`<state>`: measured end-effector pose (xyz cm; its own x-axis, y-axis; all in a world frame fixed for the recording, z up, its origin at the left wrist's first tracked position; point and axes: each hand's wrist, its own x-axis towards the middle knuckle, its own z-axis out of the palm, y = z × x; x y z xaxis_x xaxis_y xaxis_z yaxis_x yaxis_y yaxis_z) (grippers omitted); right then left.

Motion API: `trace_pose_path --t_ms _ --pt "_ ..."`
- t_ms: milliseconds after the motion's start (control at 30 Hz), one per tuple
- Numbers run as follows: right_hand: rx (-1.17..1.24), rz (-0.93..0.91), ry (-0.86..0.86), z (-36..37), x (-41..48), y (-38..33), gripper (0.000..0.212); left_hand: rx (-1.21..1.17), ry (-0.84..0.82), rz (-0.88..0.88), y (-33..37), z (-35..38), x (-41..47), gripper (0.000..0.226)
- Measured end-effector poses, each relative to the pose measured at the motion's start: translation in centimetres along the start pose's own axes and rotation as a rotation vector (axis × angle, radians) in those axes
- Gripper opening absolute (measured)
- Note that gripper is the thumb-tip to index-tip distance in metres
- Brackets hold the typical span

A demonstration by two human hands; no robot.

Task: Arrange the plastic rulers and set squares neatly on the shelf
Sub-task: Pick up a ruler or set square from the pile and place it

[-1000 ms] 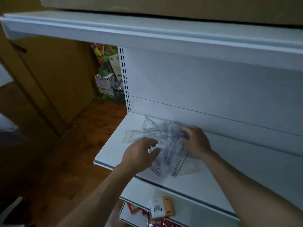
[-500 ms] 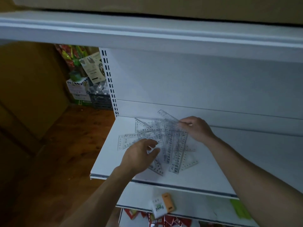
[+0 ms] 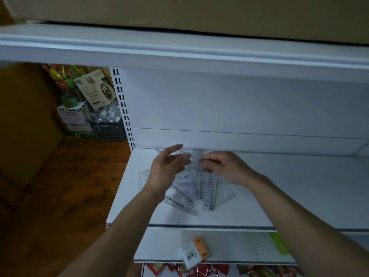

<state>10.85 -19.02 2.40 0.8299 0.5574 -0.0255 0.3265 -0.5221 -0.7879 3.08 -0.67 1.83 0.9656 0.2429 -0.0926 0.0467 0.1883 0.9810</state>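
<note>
Clear plastic rulers and set squares [image 3: 199,188]: heaped crisscross at the left end of the white metal shelf [image 3: 289,196], overlapping at all angles, with a few corners poking toward the front lip and one strip jutting out at the far left. Thin, flat, see-through, printed with dark scale marks and numerals; long straight strips mixed with sharp-cornered triangles. Probably very light, stiff across the width yet springy along the length. Slick face against face, so likely to skate over each other and over the smooth painted shelf. Awkward to lift from flat; best taken by an overhanging end or edge, pinched between thumb and fingertip, or slid to the lip first. At a guess, brittle enough to crack if bent hard. Hard to count or sort by eye, given the clear layers stacked on clear layers.

Left hand [image 3: 165,168]: over the back left of the heap, fingers stretched nearly straight and slightly spread, gripping nothing visible; touching the top pieces or just above them, impossible to tell. Right hand [image 3: 225,166]: at the back of the heap, fingers curled in, thumb and fingertips seemingly pinching the edge of one clear piece.

Below, on a lower white shelf [image 3: 239,246]: a small white-and-orange packet [image 3: 194,253].
</note>
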Motion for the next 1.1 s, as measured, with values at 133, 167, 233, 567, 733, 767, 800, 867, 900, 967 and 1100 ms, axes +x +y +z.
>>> trace_pose_path --t_ms 133,167,233,567,733,767,800,867,900,967,1100 --pt "0.051 0.123 0.153 -1.9 -2.4 1.5 0.015 -0.129 0.036 -0.022 -1.1 1.1 -0.6 0.015" --pt "0.083 0.168 0.199 -2.8 -3.2 2.1 0.017 -0.172 0.032 -0.040 -1.5 1.4 -0.7 0.015" --pt "0.216 0.248 0.283 -4.4 -5.1 3.2 0.020 -0.269 0.023 -0.077 -2.1 2.2 -0.8 0.018" --pt "0.640 0.341 0.543 -11.0 -15.2 7.8 0.020 -0.430 -0.109 -0.159 -3.8 13.7 -2.2 0.017" --pt "0.688 0.347 0.801 -15.8 -22.1 11.6 0.012 -0.387 -0.180 -0.187 -5.7 23.4 -5.1 0.017" --pt "0.673 0.353 0.854 -16.8 -23.7 12.5 0.011 -0.362 -0.183 -0.186 -6.2 25.6 -5.9 0.016" --pt "0.660 0.353 0.900 -17.9 -25.4 13.3 0.011 -0.331 -0.189 -0.182 -6.7 27.8 -6.7 0.014" --pt "0.664 0.334 0.975 -20.4 -28.8 15.2 0.011 -0.224 -0.233 -0.156 -7.7 32.0 -8.3 0.010" --pt "0.687 0.322 1.011 -21.7 -30.4 16.2 0.011 -0.145 -0.281 -0.145 -8.1 34.1 -9.1 0.007" --pt "0.777 0.288 1.070 -24.2 -33.7 17.8 0.010 -0.002 -0.421 -0.149 -8.8 38.3 -10.7 0.007" --pt "0.804 0.271 1.128 -28.3 -39.2 20.5 0.011 0.159 -0.628 -0.143 -9.7 46.0 -13.3 0.013"
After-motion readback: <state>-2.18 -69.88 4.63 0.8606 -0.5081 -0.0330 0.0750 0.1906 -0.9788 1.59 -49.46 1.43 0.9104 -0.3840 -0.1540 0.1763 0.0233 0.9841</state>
